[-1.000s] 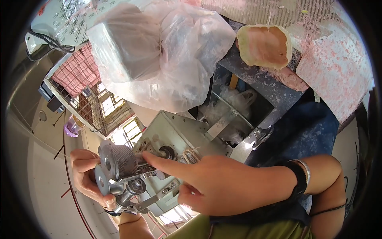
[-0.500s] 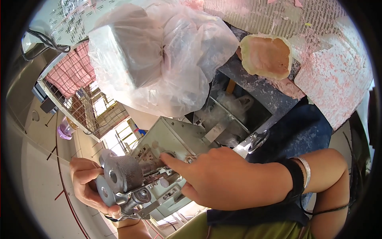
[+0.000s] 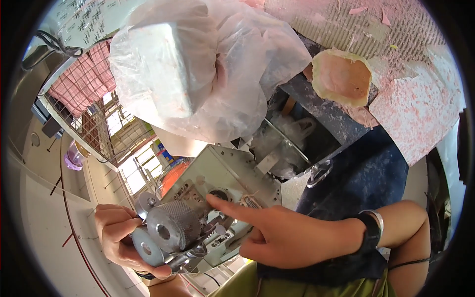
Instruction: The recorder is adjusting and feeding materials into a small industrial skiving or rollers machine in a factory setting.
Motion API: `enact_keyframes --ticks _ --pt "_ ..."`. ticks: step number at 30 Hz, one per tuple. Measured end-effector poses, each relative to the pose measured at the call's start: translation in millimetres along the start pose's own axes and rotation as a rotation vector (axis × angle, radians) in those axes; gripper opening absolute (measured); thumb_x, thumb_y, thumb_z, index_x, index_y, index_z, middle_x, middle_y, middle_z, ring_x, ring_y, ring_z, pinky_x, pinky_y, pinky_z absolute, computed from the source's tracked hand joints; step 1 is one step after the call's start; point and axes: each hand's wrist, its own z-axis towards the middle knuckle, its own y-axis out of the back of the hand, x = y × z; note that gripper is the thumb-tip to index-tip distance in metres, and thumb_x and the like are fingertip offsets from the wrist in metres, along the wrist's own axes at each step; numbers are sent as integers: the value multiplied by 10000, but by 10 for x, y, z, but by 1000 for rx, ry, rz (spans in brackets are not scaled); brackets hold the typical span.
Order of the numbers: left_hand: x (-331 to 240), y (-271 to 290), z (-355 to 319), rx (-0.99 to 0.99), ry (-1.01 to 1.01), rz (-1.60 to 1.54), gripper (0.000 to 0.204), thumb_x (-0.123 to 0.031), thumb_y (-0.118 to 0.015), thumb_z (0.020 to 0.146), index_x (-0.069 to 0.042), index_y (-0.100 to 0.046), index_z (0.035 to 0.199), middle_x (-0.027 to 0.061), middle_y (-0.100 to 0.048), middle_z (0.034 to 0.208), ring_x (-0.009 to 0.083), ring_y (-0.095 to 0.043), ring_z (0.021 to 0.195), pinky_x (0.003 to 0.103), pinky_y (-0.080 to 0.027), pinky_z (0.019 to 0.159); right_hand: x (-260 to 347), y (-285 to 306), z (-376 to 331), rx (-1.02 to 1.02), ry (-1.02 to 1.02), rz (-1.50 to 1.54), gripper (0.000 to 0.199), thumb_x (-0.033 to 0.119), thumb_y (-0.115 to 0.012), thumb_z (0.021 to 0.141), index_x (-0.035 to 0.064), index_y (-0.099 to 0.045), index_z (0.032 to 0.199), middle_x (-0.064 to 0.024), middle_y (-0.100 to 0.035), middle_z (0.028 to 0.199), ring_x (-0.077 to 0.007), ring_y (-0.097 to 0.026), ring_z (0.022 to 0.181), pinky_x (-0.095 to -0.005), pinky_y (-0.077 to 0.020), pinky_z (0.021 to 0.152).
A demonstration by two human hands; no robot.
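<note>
Nearest, our left hand [image 3: 121, 237] grips the grey metal roller assembly with knurled wheels [image 3: 170, 232]; our right hand [image 3: 287, 237], forefinger outstretched, presses the grey sheet-metal housing [image 3: 222, 173] behind. Slipping, we judge, could pinch that fingertip.

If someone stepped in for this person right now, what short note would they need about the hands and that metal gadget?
Left hand: grips the metal assembly with knurled rollers from its left side, fingers wrapped under it.
Right hand: open, index finger stretched out, its tip touching the grey metal box beside a round hole.
The box lies tilted behind the rollers; a clear plastic bag sits above it.
Done: assembly held at the box.
Left: cannot tell whether it is fastened.
</note>
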Motion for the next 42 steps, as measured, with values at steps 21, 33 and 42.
enact_keyframes --ticks 21,33,42 --pt "-114 272 275 451 13 -5 842 -550 -998 388 -71 -512 881 69 -430 850 263 -432 778 424 -356 657 124 3 -23 91 20 121 857 79 -530 962 161 -69 1679 -9 -458 583 -93 -409 538 -298 -421 558" --pt "96 314 350 543 -11 -329 867 -426 -1035 408 -36 -601 1048 85 -501 956 221 -486 860 365 -425 721 -31 -101 -8 -5 116 53 766 121 -540 959 24 -182 1629 -230 -649 806 -315 -655 738 -412 -513 704" --pt "90 189 112 318 127 -375 961 -568 -1032 369 -53 -573 1039 71 -484 973 192 -474 884 335 -404 779 -175 -56 25 -24 79 -16 813 128 -565 933 -68 -149 1603 -217 -643 777 -316 -632 664 -414 -507 647"
